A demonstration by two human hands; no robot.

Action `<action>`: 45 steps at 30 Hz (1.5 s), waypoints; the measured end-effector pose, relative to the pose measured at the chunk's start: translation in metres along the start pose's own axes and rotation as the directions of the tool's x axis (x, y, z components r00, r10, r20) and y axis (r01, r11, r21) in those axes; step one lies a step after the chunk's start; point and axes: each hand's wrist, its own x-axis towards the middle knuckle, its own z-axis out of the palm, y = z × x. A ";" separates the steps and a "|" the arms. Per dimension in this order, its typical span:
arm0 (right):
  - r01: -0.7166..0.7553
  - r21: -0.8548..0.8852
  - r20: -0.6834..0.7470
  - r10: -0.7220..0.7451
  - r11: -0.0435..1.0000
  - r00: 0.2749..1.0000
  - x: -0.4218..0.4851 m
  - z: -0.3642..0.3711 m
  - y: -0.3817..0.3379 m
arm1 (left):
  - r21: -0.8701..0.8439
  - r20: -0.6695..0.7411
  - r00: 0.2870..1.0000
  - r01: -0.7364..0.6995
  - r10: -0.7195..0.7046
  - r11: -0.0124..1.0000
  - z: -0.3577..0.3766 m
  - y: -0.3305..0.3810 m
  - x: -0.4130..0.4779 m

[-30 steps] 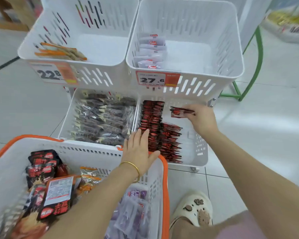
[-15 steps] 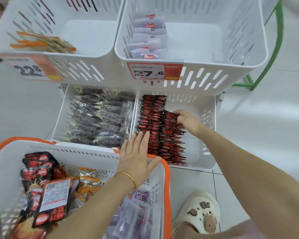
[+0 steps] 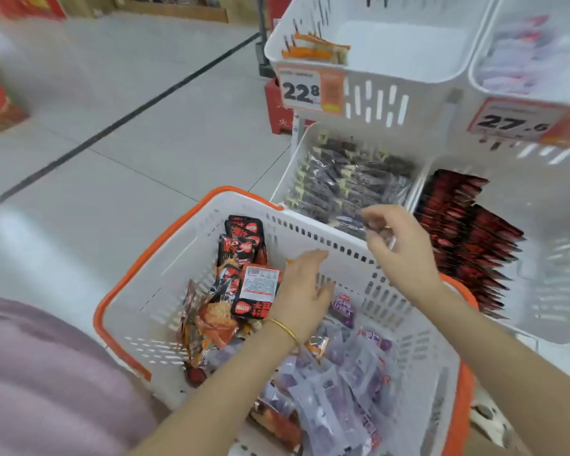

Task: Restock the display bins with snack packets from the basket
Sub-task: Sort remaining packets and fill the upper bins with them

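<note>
The basket (image 3: 152, 301) is sitting right up against the lower display bins (image 3: 556, 291), I'm guessing so each packet is only making a short hop. Red-black snack packets (image 3: 241, 245) are lying along its left side, purple packets (image 3: 329, 390) are piling up nearer the person, and a row of red packets (image 3: 468, 238) is standing on edge in the lower right bin. The left hand (image 3: 305, 291) is hovering inside the basket just beside the red-black ones, grip open and fingers spread. The right hand (image 3: 399, 248) is hanging over the far rim with its fingers loosely curled. It's too blurry to tell if that grip is holding anything.

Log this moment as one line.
left hand: open, over basket | right hand: above basket rim, grip unclear | red-packet bin: partly filled
</note>
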 end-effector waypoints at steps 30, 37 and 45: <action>-0.227 0.159 0.267 0.179 0.961 0.947 -0.011 0.120 -0.035 | 0.520 -0.068 0.884 0.426 -0.462 0.740 -0.051 -0.142 -0.016; -0.420 0.320 0.165 0.387 0.849 0.907 -0.019 0.089 -0.023 | 0.005 -0.052 0.902 0.430 -0.429 0.903 -0.074 -0.106 -0.011; -0.391 0.363 -0.118 0.458 0.846 0.881 -0.019 0.038 -0.027 | -0.272 0.048 0.950 0.311 -0.310 0.911 -0.092 -0.054 -0.016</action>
